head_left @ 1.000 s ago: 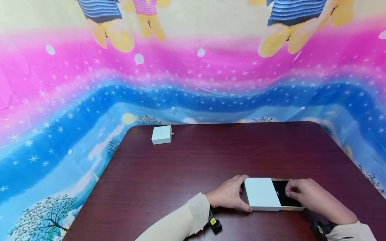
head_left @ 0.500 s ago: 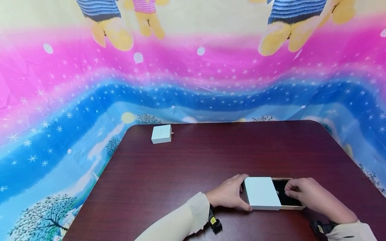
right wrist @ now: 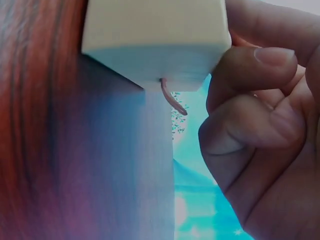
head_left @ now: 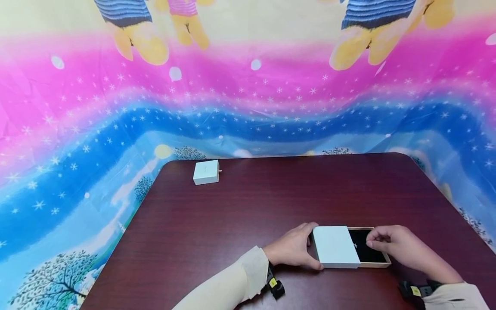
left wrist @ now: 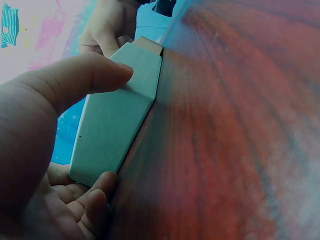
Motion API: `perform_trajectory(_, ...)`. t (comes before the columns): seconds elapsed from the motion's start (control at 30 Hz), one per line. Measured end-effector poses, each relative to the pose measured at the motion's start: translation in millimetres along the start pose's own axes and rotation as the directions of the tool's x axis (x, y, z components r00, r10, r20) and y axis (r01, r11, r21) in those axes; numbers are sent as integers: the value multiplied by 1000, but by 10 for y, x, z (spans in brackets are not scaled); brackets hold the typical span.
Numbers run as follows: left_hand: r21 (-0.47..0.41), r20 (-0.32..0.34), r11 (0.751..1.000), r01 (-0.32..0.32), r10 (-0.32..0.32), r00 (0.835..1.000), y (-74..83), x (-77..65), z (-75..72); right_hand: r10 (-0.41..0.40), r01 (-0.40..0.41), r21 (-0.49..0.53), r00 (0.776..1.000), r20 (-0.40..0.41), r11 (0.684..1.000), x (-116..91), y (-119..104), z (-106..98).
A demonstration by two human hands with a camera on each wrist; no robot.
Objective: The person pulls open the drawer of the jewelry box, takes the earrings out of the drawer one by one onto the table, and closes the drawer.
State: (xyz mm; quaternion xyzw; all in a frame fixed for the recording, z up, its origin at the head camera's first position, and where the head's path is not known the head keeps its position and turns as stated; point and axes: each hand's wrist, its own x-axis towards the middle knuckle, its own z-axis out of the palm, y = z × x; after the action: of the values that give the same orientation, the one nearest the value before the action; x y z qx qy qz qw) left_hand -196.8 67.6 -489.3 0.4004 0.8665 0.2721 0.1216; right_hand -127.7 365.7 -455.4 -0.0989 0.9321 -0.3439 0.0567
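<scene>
Head view: left fingers point(head_left: 305, 229) hold a smooth, square box point(head_left: 336, 246).

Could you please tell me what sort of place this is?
Probably an indoor recording set-up: a dark table, a cartoon cloth behind it, and black devices strapped at both wrists.

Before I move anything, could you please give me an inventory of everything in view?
Tabletop: 1, dark red-brown wood grain, lower head view.
Printed backdrop: 1, mainly pink, blue and cream, behind the tabletop.
Closed slide box: 1, white, far left of the tabletop.
Box sleeve: 1, white, near right.
Drawer: 1, tan, black inside, partly out of the box sleeve.
Pull tabs: 2, pinkish, one per box.
Tiny item: 1, pale, inside the drawer; unidentifiable.
Cuffs: 2, cream, on the forearms.
Wrist cameras: 2, black and yellow, at the wrists.
Left hand: 1, bare, gripping the box sleeve.
Right hand: 1, bare, over the drawer.
</scene>
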Motion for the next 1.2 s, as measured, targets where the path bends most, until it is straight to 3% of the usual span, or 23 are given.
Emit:
perform_trajectory(0.73, 3, -4, 1000, -2, 2, 1000, -1, -2, 8, 23, -29, -87, 998, -64, 996, 0, -30, -4)
perform_trajectory(1.2, 20, -9, 1000, 7, -7, 1000, 11, 1, 13, 49, -52, -56, 997, -51, 997, -35, -40, -78)
